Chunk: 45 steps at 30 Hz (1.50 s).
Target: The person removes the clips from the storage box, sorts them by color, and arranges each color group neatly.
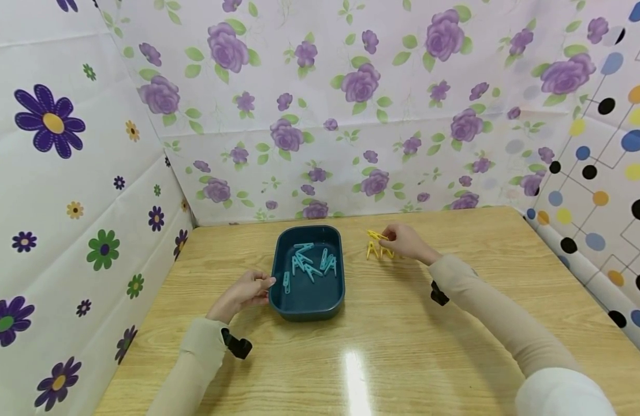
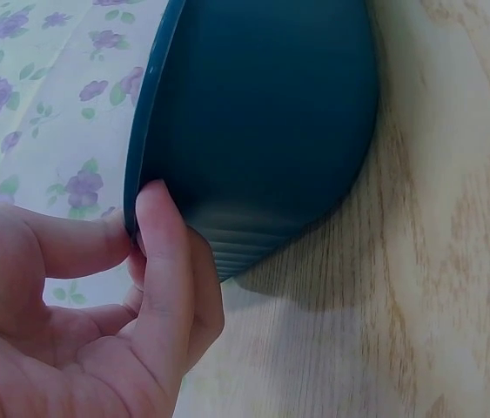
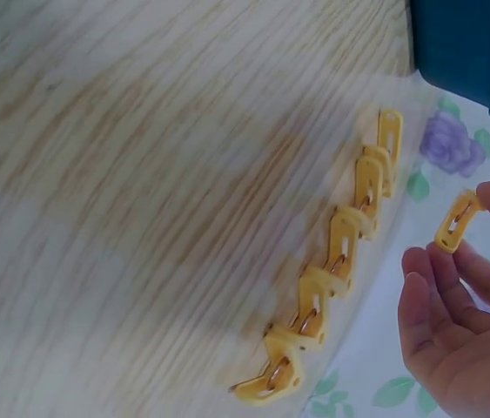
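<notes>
My left hand (image 1: pixel 247 290) pinches the left rim of a dark teal plastic tub (image 1: pixel 307 315); thumb and fingers close on the rim in the left wrist view. Several light-blue clothespins (image 1: pixel 312 271) lie scattered on the tub's floor. To the right of the tub, my right hand (image 1: pixel 410 245) pinches a yellow clothespin (image 3: pixel 458 220) between thumb and fingertips, raised above the table. Below it, several more yellow clothespins (image 3: pixel 343 248) line up on the table in a row, partly hidden by the hand in the head view.
The wooden table (image 1: pixel 413 346) ends at the back against a cloth with purple roses (image 1: pixel 361 84). A daisy-print cloth (image 1: pixel 104 248) hangs on the left, a dotted one (image 1: pixel 595 242) on the right. Dark camera mounts (image 1: pixel 238 345) sit on both wrists.
</notes>
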Each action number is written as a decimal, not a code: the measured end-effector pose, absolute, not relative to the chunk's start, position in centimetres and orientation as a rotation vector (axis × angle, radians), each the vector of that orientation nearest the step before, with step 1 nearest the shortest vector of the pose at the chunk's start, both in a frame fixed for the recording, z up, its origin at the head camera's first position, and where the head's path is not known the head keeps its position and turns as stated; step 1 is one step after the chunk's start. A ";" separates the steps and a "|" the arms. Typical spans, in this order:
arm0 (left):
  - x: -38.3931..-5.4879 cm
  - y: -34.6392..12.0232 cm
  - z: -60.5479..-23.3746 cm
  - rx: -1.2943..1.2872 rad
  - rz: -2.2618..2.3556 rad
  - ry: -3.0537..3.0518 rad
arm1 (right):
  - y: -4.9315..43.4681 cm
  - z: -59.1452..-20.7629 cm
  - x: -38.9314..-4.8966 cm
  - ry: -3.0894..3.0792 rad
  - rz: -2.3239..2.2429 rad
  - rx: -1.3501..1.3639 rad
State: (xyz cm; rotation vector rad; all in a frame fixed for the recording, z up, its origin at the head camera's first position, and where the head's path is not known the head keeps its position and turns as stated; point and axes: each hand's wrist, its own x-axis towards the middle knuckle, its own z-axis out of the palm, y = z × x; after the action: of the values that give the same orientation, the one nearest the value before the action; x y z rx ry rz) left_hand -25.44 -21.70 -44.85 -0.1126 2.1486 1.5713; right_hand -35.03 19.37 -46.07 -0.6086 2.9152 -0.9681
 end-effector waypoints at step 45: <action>-25.6 -22.0 -45.4 -0.051 1.617 2.105 | 25.7 -44.7 -33.4 3.025 -0.951 -0.299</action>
State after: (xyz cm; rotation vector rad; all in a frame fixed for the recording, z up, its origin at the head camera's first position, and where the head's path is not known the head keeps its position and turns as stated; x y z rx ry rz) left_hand -25.63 -22.01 -45.39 -0.0511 2.1046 1.6170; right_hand -33.44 25.75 -44.71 -0.2990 3.0247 -0.9509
